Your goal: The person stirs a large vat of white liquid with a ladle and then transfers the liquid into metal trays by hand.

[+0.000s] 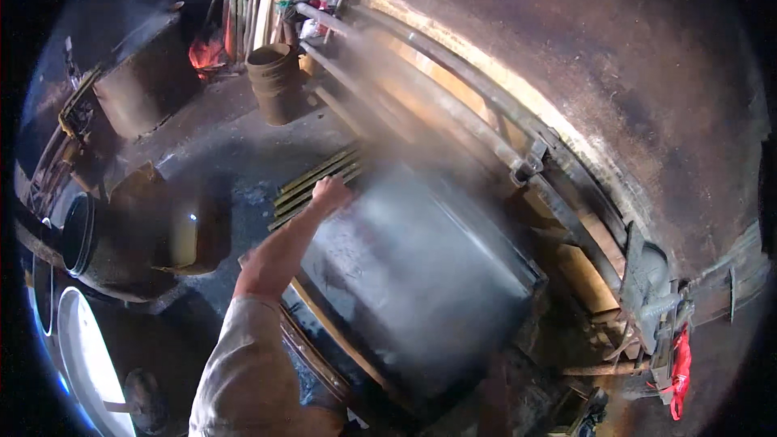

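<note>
My left arm, in a light sleeve, reaches from the lower edge toward the middle. My left hand is closed at the far left corner of a wide, grey, wet-looking flat surface. Haze or a smear blurs that surface, and what the fingers grip is hidden. A wooden strip runs along the near left side of the grey surface. Just beyond my hand lie several greenish slats. My right hand cannot be made out in the picture.
A ribbed brown bucket stands at the back, near a fire and upright wooden sticks. Large dark barrels and a cut-open container fill the left. Long pipes run along the wall; a red bag hangs at right.
</note>
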`<state>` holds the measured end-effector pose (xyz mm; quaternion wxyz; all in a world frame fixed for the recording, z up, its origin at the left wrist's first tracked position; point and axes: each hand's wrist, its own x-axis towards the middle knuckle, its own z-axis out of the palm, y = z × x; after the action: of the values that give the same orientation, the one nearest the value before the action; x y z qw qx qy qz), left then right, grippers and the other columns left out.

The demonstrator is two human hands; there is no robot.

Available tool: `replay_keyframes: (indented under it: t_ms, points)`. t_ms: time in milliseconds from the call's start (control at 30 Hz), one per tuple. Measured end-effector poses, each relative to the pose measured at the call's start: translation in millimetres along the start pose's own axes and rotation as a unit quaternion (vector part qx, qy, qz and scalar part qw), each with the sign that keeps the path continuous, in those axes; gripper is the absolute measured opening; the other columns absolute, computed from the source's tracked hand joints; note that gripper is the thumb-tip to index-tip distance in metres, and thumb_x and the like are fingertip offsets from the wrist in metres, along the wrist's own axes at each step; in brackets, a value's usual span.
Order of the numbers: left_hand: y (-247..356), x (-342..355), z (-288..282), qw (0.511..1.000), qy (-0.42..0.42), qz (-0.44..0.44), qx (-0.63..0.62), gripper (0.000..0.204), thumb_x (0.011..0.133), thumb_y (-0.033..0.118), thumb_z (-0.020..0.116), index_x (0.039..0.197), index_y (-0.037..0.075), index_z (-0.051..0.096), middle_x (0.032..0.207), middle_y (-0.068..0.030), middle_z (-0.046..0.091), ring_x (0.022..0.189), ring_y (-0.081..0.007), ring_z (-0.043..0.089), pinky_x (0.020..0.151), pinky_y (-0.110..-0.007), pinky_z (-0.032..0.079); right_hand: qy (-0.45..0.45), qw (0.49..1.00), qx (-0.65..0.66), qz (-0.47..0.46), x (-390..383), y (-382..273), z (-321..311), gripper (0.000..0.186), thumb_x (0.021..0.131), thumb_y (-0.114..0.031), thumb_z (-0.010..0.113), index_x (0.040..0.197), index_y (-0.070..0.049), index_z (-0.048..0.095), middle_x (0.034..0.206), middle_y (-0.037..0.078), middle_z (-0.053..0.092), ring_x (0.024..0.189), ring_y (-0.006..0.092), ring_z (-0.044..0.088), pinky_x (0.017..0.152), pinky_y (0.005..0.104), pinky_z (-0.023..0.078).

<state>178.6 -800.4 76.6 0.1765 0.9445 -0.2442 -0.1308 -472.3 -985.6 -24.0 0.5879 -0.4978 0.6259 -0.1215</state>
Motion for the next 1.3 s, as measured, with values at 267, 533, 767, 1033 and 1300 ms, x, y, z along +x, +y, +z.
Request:
replay_keyframes:
  t_ms: [267,533,767,1033,1300]
  points:
    - [-127,-51,-11,0.906,-0.265,0.067,-0.322,0.069,0.077,0.050,0.065,0.122,-0.001,0.053,0.120,-0.0148,0.056,0.110,-0.0238,0.050,0.095,-0.037,0.037,-0.036,0.998,0.043,0.012,-75,38,61,0.050,0.077,-0.038,0.063,0.114,-0.005,0.053,0.112,0.011,0.057,0.097,0.0294,0.057,0.079,0.0432,0.049]
    - [-207,-207,-61,0.832,-0.344,-0.153,-0.408,0.079,0.073,0.054,0.063,0.135,0.010,0.039,0.129,-0.0170,0.045,0.122,-0.0296,0.042,0.096,-0.039,0.037,-0.079,0.983,0.167,0.022,-180,85,110,0.047,0.078,-0.039,0.060,0.111,-0.005,0.052,0.111,0.011,0.056,0.096,0.0290,0.057,0.077,0.0418,0.051]
    - [-128,-175,-34,0.767,-0.322,-0.362,-0.421,0.074,0.068,0.050,0.062,0.122,0.005,0.038,0.120,-0.0297,0.036,0.106,-0.0434,0.046,0.084,-0.060,0.040,-0.046,0.947,0.309,-0.079,-257,81,134,0.045,0.079,-0.039,0.058,0.109,-0.005,0.052,0.111,0.011,0.055,0.095,0.0286,0.058,0.075,0.0406,0.052]
    - [-195,-199,-13,0.729,-0.256,-0.230,-0.591,0.040,0.071,0.024,0.058,0.101,0.002,0.043,0.099,-0.0234,0.046,0.096,-0.0434,0.049,0.076,-0.068,0.039,-0.019,0.917,0.360,-0.169,-310,80,176,0.043,0.080,-0.039,0.055,0.107,-0.005,0.052,0.110,0.012,0.054,0.094,0.0281,0.058,0.073,0.0391,0.054]
    - [-219,-199,-7,0.716,-0.194,-0.218,-0.634,0.014,0.071,0.019,0.057,0.070,0.007,0.048,0.069,-0.0107,0.043,0.062,-0.0321,0.047,0.061,-0.071,0.044,-0.032,0.874,0.400,-0.273,-299,126,181,0.033,0.084,-0.035,0.057,0.097,-0.005,0.053,0.087,0.010,0.057,0.082,0.0255,0.061,0.062,0.0366,0.055]
